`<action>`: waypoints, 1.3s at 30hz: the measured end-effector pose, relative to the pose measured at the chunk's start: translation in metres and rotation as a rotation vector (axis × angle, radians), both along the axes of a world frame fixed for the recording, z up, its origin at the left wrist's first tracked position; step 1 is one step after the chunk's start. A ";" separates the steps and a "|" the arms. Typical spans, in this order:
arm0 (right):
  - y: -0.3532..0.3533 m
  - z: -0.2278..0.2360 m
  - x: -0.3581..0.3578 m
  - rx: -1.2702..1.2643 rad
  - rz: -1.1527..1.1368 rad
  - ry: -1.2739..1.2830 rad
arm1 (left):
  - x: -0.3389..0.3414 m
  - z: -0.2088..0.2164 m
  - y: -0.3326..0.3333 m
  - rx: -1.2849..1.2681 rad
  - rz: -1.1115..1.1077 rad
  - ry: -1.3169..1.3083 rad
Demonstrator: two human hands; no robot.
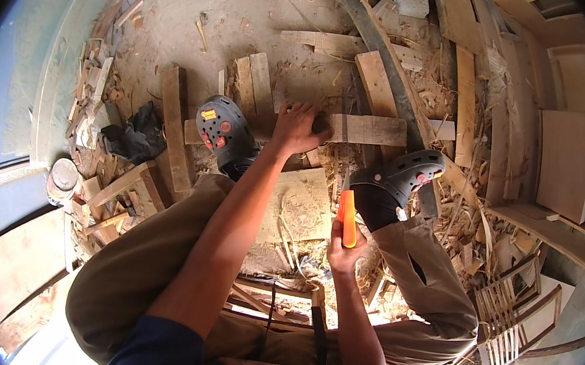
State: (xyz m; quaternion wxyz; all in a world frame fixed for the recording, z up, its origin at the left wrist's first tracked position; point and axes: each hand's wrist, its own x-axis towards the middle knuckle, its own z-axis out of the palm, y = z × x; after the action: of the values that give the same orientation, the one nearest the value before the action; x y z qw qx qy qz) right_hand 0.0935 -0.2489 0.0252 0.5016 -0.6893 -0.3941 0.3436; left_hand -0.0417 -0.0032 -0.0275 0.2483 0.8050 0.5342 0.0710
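My right hand is closed around the orange handle of a handsaw. The saw's thin blade points away from me and meets a wooden board lying crosswise; how deep it sits in the wood is hard to make out. To the left of the blade, my left hand grips the board from above, its fingers bent over the far edge. My feet in grey clogs flank this spot: the left clog rests by the board's left part, and the right clog is just below its right end.
A long dark beam slants down past the board's right end. Short wood blocks and offcuts litter the dusty ground. At left lie a black plastic bag and a tub; at right stands a slatted wooden piece.
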 end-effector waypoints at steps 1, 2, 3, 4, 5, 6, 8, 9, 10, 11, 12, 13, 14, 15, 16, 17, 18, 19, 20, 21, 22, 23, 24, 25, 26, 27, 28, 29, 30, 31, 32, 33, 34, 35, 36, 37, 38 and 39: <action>-0.002 -0.004 0.001 0.004 0.014 -0.016 | -0.001 -0.001 0.001 0.008 -0.004 0.003; -0.006 -0.013 0.000 0.015 0.012 0.020 | -0.001 -0.002 0.002 0.015 -0.008 0.005; -0.006 -0.019 -0.001 0.027 0.009 0.054 | -0.001 -0.003 0.003 0.024 -0.014 0.004; -0.008 -0.022 -0.001 0.039 0.005 0.088 | -0.001 -0.004 0.003 0.023 -0.017 0.008; -0.013 -0.024 0.001 -0.015 0.030 0.093 | 0.000 -0.004 0.003 0.022 -0.021 0.011; -0.012 -0.021 0.001 -0.028 0.062 0.110 | -0.001 -0.004 0.003 0.021 -0.024 0.018; -0.010 -0.017 0.000 -0.055 0.127 0.145 | -0.001 -0.005 0.002 0.042 -0.008 -0.002; -0.007 -0.011 -0.003 -0.052 0.122 0.243 | -0.002 -0.004 0.001 0.055 0.000 -0.011; -0.005 -0.005 -0.006 -0.067 0.110 0.232 | -0.002 -0.003 0.001 0.058 0.007 -0.008; -0.002 0.001 -0.008 -0.083 0.097 0.223 | -0.001 -0.002 0.001 0.061 0.014 -0.004; 0.002 0.007 -0.008 -0.102 0.083 0.211 | 0.000 -0.001 0.000 0.059 0.021 -0.002; 0.004 0.009 -0.008 -0.103 0.093 0.168 | 0.001 -0.001 0.000 0.054 0.016 -0.005; 0.002 0.005 -0.007 -0.065 0.077 0.175 | 0.001 0.000 0.000 0.048 0.012 -0.007; 0.002 0.001 -0.005 -0.024 0.062 0.181 | 0.001 -0.001 0.001 0.045 0.008 -0.010; 0.002 -0.004 -0.004 0.016 0.047 0.187 | 0.002 -0.001 0.001 0.048 0.010 -0.012; -0.001 -0.006 -0.004 0.013 0.041 0.192 | 0.002 -0.001 0.001 0.050 0.011 -0.014; 0.002 -0.002 -0.006 0.008 0.038 0.201 | 0.001 -0.003 0.001 0.053 0.016 -0.014; 0.004 0.005 -0.008 -0.024 0.044 0.184 | -0.001 -0.004 0.001 0.062 0.019 -0.010; 0.006 0.010 -0.009 -0.055 0.050 0.166 | -0.002 -0.006 0.001 0.071 0.023 -0.007; 0.005 0.008 -0.009 -0.055 0.049 0.159 | 0.000 -0.006 0.001 0.080 0.022 -0.007; 0.004 0.005 -0.008 -0.056 0.048 0.151 | 0.001 -0.007 0.001 0.083 0.024 -0.021; 0.003 0.003 -0.007 -0.056 0.047 0.144 | 0.002 -0.007 0.000 0.086 0.025 -0.035; 0.003 0.003 -0.008 -0.069 0.050 0.141 | 0.002 -0.008 0.000 0.089 0.027 -0.047; 0.003 0.003 -0.010 -0.082 0.053 0.139 | 0.002 -0.008 0.000 0.082 0.031 -0.046; 0.003 0.003 -0.011 -0.095 0.055 0.137 | 0.001 -0.009 0.001 0.074 0.034 -0.045; 0.001 0.000 -0.010 -0.086 0.063 0.137 | 0.002 -0.008 0.001 0.067 0.037 -0.044; 0.000 -0.004 -0.007 -0.076 0.071 0.136 | 0.003 -0.007 0.001 0.061 0.035 -0.035; -0.002 -0.007 -0.005 -0.066 0.079 0.136 | 0.003 -0.006 0.002 0.055 0.033 -0.026; -0.001 -0.004 -0.005 -0.069 0.080 0.134 | 0.003 -0.006 0.002 0.049 0.034 -0.014; 0.001 0.001 -0.005 -0.071 0.082 0.131 | 0.002 -0.006 0.002 0.069 0.040 -0.020; 0.002 0.004 -0.005 -0.074 0.084 0.128 | 0.002 -0.006 0.000 0.088 0.047 -0.027; 0.002 0.004 -0.006 -0.151 0.083 -0.043 | 0.001 -0.006 0.000 0.108 0.052 -0.034; 0.002 0.004 -0.006 -0.128 0.081 -0.001 | 0.001 -0.006 0.001 0.116 0.050 -0.042; 0.003 0.005 -0.006 -0.106 0.078 0.040 | 0.002 -0.006 0.002 0.123 0.049 -0.050; 0.001 0.004 -0.005 -0.090 0.073 0.079 | 0.003 -0.007 0.000 0.125 0.046 -0.061; -0.001 0.002 -0.008 -0.091 0.062 0.087 | 0.003 -0.007 -0.002 0.121 0.046 -0.073; -0.004 0.001 -0.014 -0.091 0.051 0.092 | 0.001 -0.008 -0.003 0.116 0.046 -0.086; -0.002 0.000 -0.012 -0.082 0.051 0.084 | 0.007 -0.004 -0.001 0.123 0.059 -0.113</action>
State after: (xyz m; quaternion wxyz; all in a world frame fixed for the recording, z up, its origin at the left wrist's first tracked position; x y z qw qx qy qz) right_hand 0.0819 -0.2507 0.0254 0.4799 -0.6839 -0.3759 0.4008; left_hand -0.0352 -0.0042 -0.0320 0.2259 0.7973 0.5374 0.1564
